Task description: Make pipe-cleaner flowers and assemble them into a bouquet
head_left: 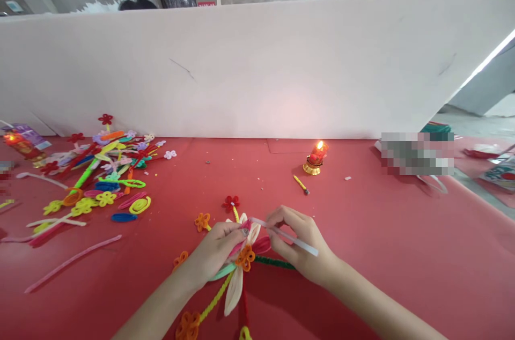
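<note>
My left hand (217, 250) is closed around a bundle of pipe-cleaner flowers (240, 262), with white petals, pink loops and an orange blossom, held just above the red table (362, 254). My right hand (300, 243) pinches a thin white stick (289, 235) whose tip touches the top of the bundle. A green stem (273, 262) runs out under my right hand. A small red flower (230, 202) and an orange flower (202, 221) stick up behind the bundle. More orange flowers (187, 325) hang from yellow stems near the bottom edge.
A heap of coloured pipe-cleaner flowers and loops (104, 174) lies at the left, with loose pink strands (72, 262) in front. A lit red candle lamp (316, 157) and a yellow pen (301, 184) stand behind my hands. A white partition board (257, 66) borders the table.
</note>
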Demonstrator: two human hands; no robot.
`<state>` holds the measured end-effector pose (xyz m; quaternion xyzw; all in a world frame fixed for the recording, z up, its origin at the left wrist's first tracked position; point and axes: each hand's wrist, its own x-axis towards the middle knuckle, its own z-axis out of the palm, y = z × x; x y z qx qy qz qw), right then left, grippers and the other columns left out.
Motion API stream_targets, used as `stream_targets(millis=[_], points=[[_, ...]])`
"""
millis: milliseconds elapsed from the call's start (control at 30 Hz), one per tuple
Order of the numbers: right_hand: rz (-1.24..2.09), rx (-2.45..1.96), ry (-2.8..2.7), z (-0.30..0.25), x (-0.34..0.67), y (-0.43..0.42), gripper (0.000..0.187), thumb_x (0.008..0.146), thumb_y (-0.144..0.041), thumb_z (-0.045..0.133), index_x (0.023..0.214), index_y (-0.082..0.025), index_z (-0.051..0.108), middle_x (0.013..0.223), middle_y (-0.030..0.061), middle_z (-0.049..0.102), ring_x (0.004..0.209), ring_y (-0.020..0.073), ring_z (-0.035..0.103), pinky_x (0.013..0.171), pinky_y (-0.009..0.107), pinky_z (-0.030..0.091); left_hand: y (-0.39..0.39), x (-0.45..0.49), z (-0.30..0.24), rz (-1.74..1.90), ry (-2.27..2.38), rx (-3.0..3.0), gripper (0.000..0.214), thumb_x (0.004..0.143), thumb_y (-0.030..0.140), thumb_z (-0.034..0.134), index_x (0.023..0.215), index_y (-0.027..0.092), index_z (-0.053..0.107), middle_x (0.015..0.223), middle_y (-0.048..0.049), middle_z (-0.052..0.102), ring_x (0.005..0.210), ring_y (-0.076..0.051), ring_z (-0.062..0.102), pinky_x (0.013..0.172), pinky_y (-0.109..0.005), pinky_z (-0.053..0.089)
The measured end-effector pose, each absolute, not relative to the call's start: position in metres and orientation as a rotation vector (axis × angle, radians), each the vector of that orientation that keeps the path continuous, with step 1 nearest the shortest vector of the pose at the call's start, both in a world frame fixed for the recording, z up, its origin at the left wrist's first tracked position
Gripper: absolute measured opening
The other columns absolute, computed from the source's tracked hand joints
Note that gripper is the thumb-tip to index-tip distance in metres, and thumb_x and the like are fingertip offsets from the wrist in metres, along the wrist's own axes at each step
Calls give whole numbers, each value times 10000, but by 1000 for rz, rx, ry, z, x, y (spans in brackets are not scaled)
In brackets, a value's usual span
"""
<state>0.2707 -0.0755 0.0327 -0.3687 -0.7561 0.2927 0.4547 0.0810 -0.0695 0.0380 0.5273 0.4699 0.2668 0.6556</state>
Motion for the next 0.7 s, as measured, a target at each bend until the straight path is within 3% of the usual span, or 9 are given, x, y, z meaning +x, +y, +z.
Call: stream_targets(millis=[400, 700], points=[[309, -732, -2152, 35, 269, -78, 183, 780, -38, 427, 859, -190, 494, 819, 78, 551, 710, 168, 458, 605, 287, 426, -69, 80, 36, 617, 1072, 1162, 345, 763, 365, 521, 546, 196, 313, 435, 89, 231, 400, -51, 162, 416, -249, 104], [164, -911, -2434, 31, 283, -65, 169, 805, -60, 414, 714, -173, 500, 706, 52, 485, 645, 156, 406, 552, 271, 358, -72, 74, 46, 631, 1028, 1360, 381, 822, 414, 479, 563, 185, 318, 474, 82, 255, 438, -53, 192, 429, -227, 151]])
